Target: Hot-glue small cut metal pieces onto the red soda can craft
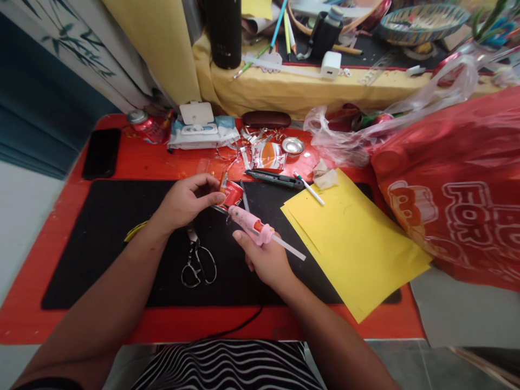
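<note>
My right hand (263,260) grips a pink glue gun (249,223) with a clear glue stick poking out its back end. Its nozzle points up-left at a small red piece cut from a can (233,193). My left hand (184,200) pinches that red piece between thumb and fingers above the black mat (105,244). Both hands are closed on what they hold, close together over the middle of the mat.
Scissors (197,262) lie on the mat under my left wrist. Yellow paper sheets (353,244) lie to the right, a utility knife (276,179) and a white stick behind. A phone (101,153), a red can (145,126), wipes (203,132) and a red plastic bag (459,189) ring the orange table.
</note>
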{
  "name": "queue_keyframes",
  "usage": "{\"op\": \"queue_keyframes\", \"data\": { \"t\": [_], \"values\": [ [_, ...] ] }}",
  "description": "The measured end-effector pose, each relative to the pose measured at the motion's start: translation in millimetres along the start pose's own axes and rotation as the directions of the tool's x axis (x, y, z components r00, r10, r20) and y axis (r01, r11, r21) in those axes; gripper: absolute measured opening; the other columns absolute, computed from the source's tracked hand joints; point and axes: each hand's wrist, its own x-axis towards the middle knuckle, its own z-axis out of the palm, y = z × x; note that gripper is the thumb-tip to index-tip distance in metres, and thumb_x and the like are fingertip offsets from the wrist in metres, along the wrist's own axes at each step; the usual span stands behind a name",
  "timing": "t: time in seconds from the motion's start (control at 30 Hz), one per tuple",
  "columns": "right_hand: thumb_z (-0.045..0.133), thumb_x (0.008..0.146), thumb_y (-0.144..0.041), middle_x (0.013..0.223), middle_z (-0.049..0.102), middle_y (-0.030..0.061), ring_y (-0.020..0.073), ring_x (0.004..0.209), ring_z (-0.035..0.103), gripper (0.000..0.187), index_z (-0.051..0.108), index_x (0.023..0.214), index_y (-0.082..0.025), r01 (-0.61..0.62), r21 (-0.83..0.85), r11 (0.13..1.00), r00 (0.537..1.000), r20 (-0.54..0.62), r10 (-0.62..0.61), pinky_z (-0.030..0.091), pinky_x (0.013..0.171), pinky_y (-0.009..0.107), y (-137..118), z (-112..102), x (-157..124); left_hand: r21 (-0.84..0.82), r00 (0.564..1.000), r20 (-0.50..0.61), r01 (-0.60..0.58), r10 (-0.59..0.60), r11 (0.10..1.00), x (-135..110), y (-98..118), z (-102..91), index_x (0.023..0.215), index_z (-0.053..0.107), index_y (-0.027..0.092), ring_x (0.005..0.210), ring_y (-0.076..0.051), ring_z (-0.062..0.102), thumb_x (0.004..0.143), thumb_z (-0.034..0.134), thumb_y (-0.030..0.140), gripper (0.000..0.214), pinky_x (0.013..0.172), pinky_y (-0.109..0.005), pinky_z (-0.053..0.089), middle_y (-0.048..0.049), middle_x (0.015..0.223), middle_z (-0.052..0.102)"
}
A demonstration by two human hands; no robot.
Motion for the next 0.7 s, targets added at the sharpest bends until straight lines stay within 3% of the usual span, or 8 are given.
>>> {"op": "queue_keyframes", "data": {
  "t": [0.37, 0.7],
  "values": [
    [0.075, 0.101, -0.052, 0.046, 0.044, -0.0116, 0.0108, 0.04, 0.044, 0.064, 0.071, 0.157, -0.023, 0.026, 0.099, 0.995, 1.0, 0.007, -0.027, 0.038, 0.042, 0.021, -4.9, 0.8, -0.8, -0.008, 1.0, -0.005, 0.017, -0.017, 1.0, -0.7, 1.4, 0.5, 0.09, 0.074, 0.02, 0.076, -0.019, 0.064, 0.074, 0.096, 0.064, 0.052, 0.071, -0.029, 0.052, -0.0015, 0.085, 0.072],
    [0.075, 0.101, -0.056, 0.047, 0.049, -0.0093, 0.0133, 0.04, 0.046, 0.064, 0.073, 0.156, -0.024, 0.046, 0.075, 0.996, 0.999, 0.007, -0.046, 0.039, 0.041, 0.023, -0.3, 0.2, 0.0, -0.009, 1.0, 0.001, 0.011, -0.011, 1.0, 0.0, -1.4, -0.4, 0.091, 0.075, 0.019, 0.076, -0.018, 0.064, 0.077, 0.095, 0.06, 0.048, 0.072, -0.029, 0.051, -0.0016, 0.085, 0.072]
  ]
}}
